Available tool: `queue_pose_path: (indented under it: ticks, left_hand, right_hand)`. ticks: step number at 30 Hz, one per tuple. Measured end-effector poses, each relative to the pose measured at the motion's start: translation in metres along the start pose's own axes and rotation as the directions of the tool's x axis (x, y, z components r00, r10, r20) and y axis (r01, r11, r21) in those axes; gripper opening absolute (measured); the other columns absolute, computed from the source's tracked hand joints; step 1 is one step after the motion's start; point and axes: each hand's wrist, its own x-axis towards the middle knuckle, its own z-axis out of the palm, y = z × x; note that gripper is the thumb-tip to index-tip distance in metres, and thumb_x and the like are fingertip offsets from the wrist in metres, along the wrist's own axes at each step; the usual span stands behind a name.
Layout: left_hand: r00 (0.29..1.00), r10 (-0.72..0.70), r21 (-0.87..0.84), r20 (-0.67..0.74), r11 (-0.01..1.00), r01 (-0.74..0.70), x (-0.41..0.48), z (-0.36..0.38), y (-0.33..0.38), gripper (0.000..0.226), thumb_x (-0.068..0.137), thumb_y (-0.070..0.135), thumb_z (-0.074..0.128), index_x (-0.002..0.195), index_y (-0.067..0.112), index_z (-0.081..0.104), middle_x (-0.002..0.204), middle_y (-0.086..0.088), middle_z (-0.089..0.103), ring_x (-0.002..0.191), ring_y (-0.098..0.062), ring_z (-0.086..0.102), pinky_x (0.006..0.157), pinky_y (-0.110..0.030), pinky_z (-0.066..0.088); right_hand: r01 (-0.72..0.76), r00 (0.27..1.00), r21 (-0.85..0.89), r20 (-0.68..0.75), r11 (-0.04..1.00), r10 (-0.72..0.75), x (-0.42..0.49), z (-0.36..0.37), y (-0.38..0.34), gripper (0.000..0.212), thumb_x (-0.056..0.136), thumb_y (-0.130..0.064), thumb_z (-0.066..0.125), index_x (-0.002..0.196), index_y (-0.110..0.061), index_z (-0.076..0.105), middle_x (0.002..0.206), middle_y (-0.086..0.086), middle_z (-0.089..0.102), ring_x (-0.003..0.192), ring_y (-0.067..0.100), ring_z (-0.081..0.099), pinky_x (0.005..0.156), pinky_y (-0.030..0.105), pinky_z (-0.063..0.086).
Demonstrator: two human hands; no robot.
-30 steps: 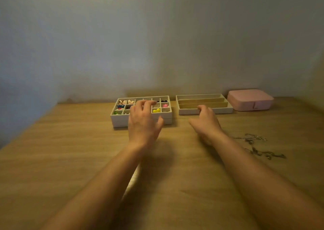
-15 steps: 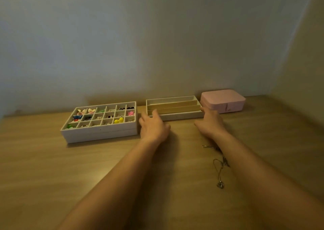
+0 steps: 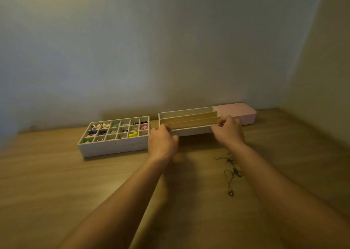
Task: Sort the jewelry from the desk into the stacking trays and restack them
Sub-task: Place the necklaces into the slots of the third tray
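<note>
A white tray with long slots [image 3: 191, 131] sits at the back of the wooden desk, and it looks slightly raised at the front. My left hand [image 3: 162, 143] grips its near left corner and my right hand [image 3: 228, 130] grips its near right corner. To the left stands a white grid tray [image 3: 113, 145] stacked on another tray, its small cells holding coloured earrings and beads. Thin silver necklaces [image 3: 230, 173] lie loose on the desk beside my right forearm.
A closed pink jewelry box [image 3: 240, 112] stands against the wall just behind the slotted tray's right end. The wall runs along the back of the desk and a side wall closes it off on the right.
My left hand left the grid tray and moved right. Both hands now hold the slotted tray's near corners. The view has swung to the right.
</note>
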Motion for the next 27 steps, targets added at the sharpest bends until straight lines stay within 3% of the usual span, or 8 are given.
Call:
queue_pose_path:
  ticks: [2, 6, 12, 19, 24, 27]
  left_hand:
    - [1.0, 0.028, -0.005, -0.006, 1.0, -0.028, -0.018, -0.014, 0.005, 0.036, 0.094, 0.03, 0.065, 0.128, 0.02, 0.058, 0.125, -0.005, 0.053, 0.107, -0.023, 0.056, 0.096, -0.037, 0.049]
    - [0.998, 0.058, -0.005, -0.028, 0.998, -0.059, -0.063, -0.05, 0.0, 0.03, 0.093, 0.032, 0.062, 0.121, 0.02, 0.063, 0.118, -0.002, 0.058, 0.1, -0.019, 0.056, 0.087, -0.033, 0.048]
    - [1.0, -0.003, 0.015, -0.026, 1.0, 0.004, -0.124, -0.104, -0.033, 0.022, 0.091, 0.036, 0.063, 0.094, 0.018, 0.074, 0.096, -0.001, 0.069, 0.092, -0.016, 0.062, 0.082, -0.037, 0.054]
    - [0.981, -0.183, 0.147, 0.063, 0.974, 0.172, -0.18, -0.148, -0.079, 0.026, 0.088, 0.033, 0.065, 0.068, 0.016, 0.065, 0.074, -0.005, 0.069, 0.077, -0.022, 0.065, 0.073, -0.034, 0.051]
    - [0.976, -0.214, 0.213, 0.033, 0.956, 0.203, -0.196, -0.157, -0.098, 0.027, 0.083, 0.037, 0.07, 0.066, 0.017, 0.064, 0.07, 0.0, 0.068, 0.075, -0.021, 0.065, 0.065, -0.03, 0.047]
    - [0.98, -0.195, 0.333, 0.045, 0.928, 0.169, -0.196, -0.156, -0.096, 0.027, 0.082, 0.044, 0.067, 0.072, 0.019, 0.063, 0.075, 0.002, 0.067, 0.082, -0.022, 0.066, 0.071, -0.03, 0.051]
  right_hand:
    - [-0.005, 0.997, 0.025, -0.072, 1.0, 0.007, -0.012, -0.012, -0.004, 0.022, 0.099, -0.032, 0.056, 0.114, -0.017, 0.054, 0.125, 0.008, 0.044, 0.088, 0.021, 0.051, 0.071, 0.033, 0.042]
    - [-0.057, 0.986, 0.092, -0.154, 0.994, 0.07, -0.05, -0.033, -0.009, 0.036, 0.097, -0.037, 0.053, 0.116, -0.007, 0.057, 0.116, 0.014, 0.063, 0.097, 0.034, 0.06, 0.077, 0.038, 0.048]
    - [-0.051, 0.995, -0.09, 0.078, 0.995, 0.058, -0.116, -0.028, -0.008, 0.035, 0.1, -0.038, 0.047, 0.111, -0.01, 0.065, 0.105, 0.012, 0.066, 0.093, 0.03, 0.062, 0.082, 0.043, 0.053]
    - [0.075, 0.977, -0.228, 0.211, 0.971, -0.027, -0.181, 0.005, -0.026, 0.034, 0.101, -0.03, 0.043, 0.123, -0.01, 0.06, 0.104, 0.007, 0.057, 0.096, 0.027, 0.055, 0.08, 0.038, 0.045]
    - [0.115, 0.947, -0.327, 0.323, 0.938, -0.003, -0.207, 0.017, -0.022, 0.035, 0.093, -0.024, 0.042, 0.123, -0.012, 0.057, 0.114, 0.009, 0.063, 0.1, 0.029, 0.061, 0.084, 0.04, 0.052]
    - [0.13, 0.942, -0.367, 0.335, 0.921, 0.0, -0.212, 0.014, -0.017, 0.032, 0.092, -0.024, 0.044, 0.119, -0.014, 0.056, 0.11, 0.006, 0.063, 0.097, 0.027, 0.061, 0.082, 0.039, 0.052]
